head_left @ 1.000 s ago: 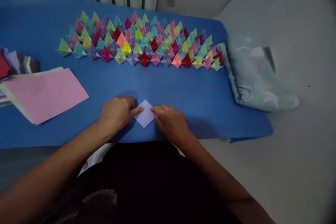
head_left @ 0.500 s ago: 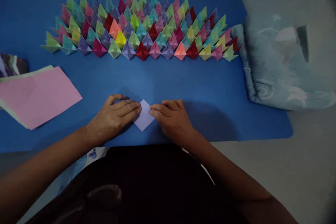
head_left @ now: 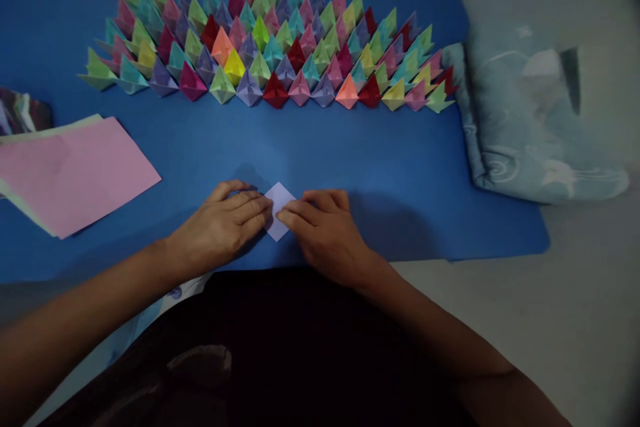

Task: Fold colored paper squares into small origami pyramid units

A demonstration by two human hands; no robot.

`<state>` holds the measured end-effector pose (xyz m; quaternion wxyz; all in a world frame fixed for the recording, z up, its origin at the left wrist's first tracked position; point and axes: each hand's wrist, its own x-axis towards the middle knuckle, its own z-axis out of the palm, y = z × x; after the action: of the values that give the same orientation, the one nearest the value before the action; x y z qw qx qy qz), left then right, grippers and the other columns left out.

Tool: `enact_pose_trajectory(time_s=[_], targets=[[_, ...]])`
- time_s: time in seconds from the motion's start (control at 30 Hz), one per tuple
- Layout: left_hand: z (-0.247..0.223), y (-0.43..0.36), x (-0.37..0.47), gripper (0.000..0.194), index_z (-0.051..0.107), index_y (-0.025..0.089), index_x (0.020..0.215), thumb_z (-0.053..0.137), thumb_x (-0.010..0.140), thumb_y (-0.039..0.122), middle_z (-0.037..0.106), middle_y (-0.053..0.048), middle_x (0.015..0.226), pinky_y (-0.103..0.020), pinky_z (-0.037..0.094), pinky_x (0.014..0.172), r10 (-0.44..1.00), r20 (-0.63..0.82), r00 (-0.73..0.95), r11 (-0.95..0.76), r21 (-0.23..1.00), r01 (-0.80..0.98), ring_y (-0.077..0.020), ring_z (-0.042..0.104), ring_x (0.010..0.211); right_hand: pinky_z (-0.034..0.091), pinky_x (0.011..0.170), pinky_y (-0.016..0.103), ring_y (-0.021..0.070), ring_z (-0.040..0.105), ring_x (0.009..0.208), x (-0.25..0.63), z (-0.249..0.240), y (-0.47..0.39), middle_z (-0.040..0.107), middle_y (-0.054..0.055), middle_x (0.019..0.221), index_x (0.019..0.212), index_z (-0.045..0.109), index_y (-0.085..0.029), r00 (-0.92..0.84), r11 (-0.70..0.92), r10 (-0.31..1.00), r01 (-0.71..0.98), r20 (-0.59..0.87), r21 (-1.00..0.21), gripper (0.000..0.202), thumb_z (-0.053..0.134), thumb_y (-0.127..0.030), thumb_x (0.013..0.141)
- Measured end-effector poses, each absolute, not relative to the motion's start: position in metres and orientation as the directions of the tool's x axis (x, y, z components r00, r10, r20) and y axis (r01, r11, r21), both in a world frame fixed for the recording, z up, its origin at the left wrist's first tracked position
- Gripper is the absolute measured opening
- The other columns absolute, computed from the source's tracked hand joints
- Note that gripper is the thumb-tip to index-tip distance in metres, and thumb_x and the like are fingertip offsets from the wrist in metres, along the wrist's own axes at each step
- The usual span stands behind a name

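Observation:
A small lilac piece of origami paper (head_left: 279,197) lies on the blue table, turned like a diamond with one corner pointing away from me. My left hand (head_left: 227,217) has its fingers pressed together on the left corner. From the other side, my right hand (head_left: 325,230) is closed on the right part of the paper, its fingertips reaching in towards the middle. The fingers hide both side corners, and I cannot make out the folds. Beyond my hands stand rows of folded paper boats (head_left: 275,91) in many colours.
Larger pink sheets (head_left: 100,170), with pale green ones beneath, lie at the left. A dark striped bundle (head_left: 25,112) sits behind them. Folded grey-blue cloth (head_left: 540,127) rests at the table's right end. The blue table's (head_left: 380,147) front edge runs close to my body.
My right fingertips have slid inward over the lilac paper. My left fingers hold the left corner as before. The whole view has shifted slightly.

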<state>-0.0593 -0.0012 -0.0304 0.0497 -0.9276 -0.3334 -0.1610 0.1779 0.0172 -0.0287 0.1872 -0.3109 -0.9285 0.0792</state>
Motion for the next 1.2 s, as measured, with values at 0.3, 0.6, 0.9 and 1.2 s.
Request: enact_pose_trajectory(time_s=[0.3,0.6,0.9,1.2], targets=[[-0.028,0.017,-0.076,0.029,0.063,0.022,0.124,0.05,0.1,0.031,0.075,-0.006,0.115,-0.046,0.037,0.11,0.629,0.273,0.728,-0.772,0.333,0.542,-0.0207,0.07,0.103,0.037,0.089,0.039,0.022,0.063,0.106,0.187,-0.034,0.025,0.074,0.006,0.114,0.117,0.066,-0.022,-0.746,0.732,0.637,0.505,0.194,-0.457,0.024,0.061,-0.029,0.096],[-0.026,0.015,-0.07,0.021,0.066,0.022,0.111,0.053,0.098,0.033,0.076,-0.005,0.112,-0.046,0.037,0.11,0.642,0.284,0.712,-0.764,0.32,0.561,-0.0197,0.071,0.099,0.039,0.086,0.037,0.02,0.066,0.097,0.186,-0.039,0.032,0.076,0.004,0.107,0.109,0.069,-0.023,-0.738,0.735,0.635,0.486,0.228,-0.473,0.02,0.054,-0.031,0.099],[-0.043,-0.006,-0.055,0.012,0.065,0.017,0.099,0.055,0.096,0.015,0.076,-0.008,0.11,-0.046,0.048,0.098,0.682,0.464,0.566,-0.69,0.151,0.708,-0.0195,0.074,0.09,0.043,0.088,0.038,0.0221,0.065,0.104,0.188,-0.041,0.027,0.069,0.011,0.124,0.114,0.066,-0.02,-0.699,0.739,0.654,0.51,0.289,-0.44,0.023,0.06,-0.022,0.092],[-0.049,-0.012,-0.054,0.009,0.065,0.018,0.101,0.058,0.095,0.018,0.073,-0.01,0.114,-0.046,0.048,0.102,0.786,0.435,0.439,-0.579,0.271,0.769,-0.0219,0.071,0.101,0.049,0.091,0.04,0.0213,0.068,0.103,0.185,-0.043,0.027,0.073,0.01,0.114,0.099,0.069,-0.02,-0.613,0.66,0.735,0.547,0.289,-0.515,0.016,0.053,-0.018,0.097]])
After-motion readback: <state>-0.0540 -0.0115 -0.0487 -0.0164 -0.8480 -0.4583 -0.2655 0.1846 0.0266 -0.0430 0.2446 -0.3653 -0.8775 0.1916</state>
